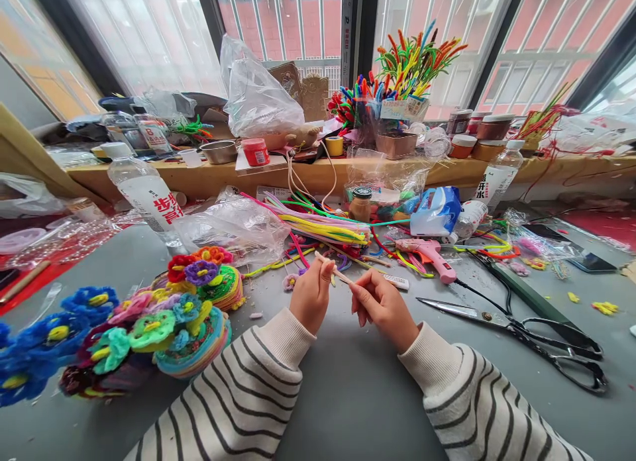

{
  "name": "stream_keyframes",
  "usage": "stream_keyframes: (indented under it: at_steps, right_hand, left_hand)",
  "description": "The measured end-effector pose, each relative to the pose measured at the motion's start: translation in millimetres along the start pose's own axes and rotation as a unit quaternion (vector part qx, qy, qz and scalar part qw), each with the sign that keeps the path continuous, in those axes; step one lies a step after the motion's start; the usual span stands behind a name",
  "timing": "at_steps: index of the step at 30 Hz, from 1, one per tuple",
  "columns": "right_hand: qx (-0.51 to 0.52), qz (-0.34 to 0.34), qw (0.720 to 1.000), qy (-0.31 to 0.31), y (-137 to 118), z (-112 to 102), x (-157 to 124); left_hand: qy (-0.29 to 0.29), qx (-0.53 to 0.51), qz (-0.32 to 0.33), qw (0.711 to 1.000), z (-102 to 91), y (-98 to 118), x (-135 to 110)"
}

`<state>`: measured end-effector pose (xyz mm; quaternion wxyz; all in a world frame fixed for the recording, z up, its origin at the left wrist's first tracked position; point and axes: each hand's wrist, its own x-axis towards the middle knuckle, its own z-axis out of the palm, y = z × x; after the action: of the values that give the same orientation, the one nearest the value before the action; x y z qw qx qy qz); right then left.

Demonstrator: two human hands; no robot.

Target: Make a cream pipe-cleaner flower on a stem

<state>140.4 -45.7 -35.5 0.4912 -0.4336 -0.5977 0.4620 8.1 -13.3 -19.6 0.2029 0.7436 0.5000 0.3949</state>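
My left hand [311,295] pinches one end of a thin pale pink pipe cleaner [342,275] between thumb and fingers. From the right, the fingertips of my right hand [381,305] are closed on its other end, so it slants between both hands above the grey table [352,395]. Behind the hands lies a bundle of pink, yellow and green pipe cleaners [322,228]. Colourful pipe-cleaner flowers [154,332] stand to the left of my left hand. Large black-handled scissors [501,318] lie open to the right of my right hand.
A pink glue gun [431,257] with a black cord lies behind my right hand. Water bottles [144,195] lean at the left and right. Along the wooden ledge [209,176] stand jars, plastic bags and a big bunch of pipe cleaners [415,70]. A phone [591,259] lies far right.
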Motion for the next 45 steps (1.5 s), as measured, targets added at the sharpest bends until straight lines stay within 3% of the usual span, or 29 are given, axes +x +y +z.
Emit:
stream_keyframes:
  at_steps: [8,12,17,22,29,35,40,45]
  right_hand:
    - [-0.152,-0.065,0.985,-0.036,-2.5,-3.7,1.1]
    - [-0.25,-0.126,0.96,0.012,-3.4,-3.5,0.4]
    - [-0.356,-0.192,0.908,0.104,-2.2,-4.1,-1.8]
    - [-0.393,-0.267,0.872,0.122,-1.4,-5.7,-2.4]
    - [-0.4,-0.3,0.856,0.131,-1.0,-7.8,-4.8]
    - [-0.381,-0.295,0.867,0.127,-0.8,-8.5,-4.6]
    - [-0.381,-0.287,0.87,0.122,-1.6,-5.8,-4.7]
    - [-0.382,-0.27,0.873,0.14,-2.0,-0.3,-3.6]
  left_hand:
    - [-0.061,0.018,0.073,0.995,0.4,2.7,-2.0]
    - [-0.095,-0.002,0.103,0.99,2.7,4.5,-4.5]
    - [-0.138,-0.057,0.095,0.984,4.6,7.1,-5.7]
    - [-0.185,-0.111,0.072,0.974,6.6,8.9,-5.8]
    - [-0.245,-0.24,0.011,0.939,7.2,12.1,-7.8]
    - [-0.273,-0.29,-0.036,0.916,1.0,13.9,-7.4]
    - [-0.242,-0.356,-0.107,0.896,-0.9,15.2,-5.3]
    - [-0.193,-0.338,-0.11,0.915,8.3,16.1,-6.8]
